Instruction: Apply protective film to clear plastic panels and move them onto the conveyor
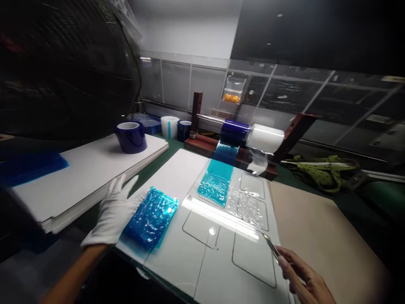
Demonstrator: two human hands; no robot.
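My left hand (115, 211), in a white glove, has its fingers spread beside a stack of shiny blue film pieces (152, 219). Its inner fingers reach the stack's left edge; I cannot tell how firmly they touch. Bare and at lower right, my right hand (300, 272) grips a slim metal craft knife (271, 247), its tip pointing up and left over the glass-like board (218, 270). Dark rounded outlines mark this board. Blue film (215, 185) runs down onto it from a blue roll (234, 131). Wrinkled clear film (247, 207) lies alongside, below a white roll (265, 138).
A dark red wooden stand (202, 145) carries the rolls on a metal rod. On the left, a blue tape roll (131, 139) sits on stacked white sheets (91, 164). Brown board (319, 223) lies at right, with a green dotted pouch (322, 171) behind it.
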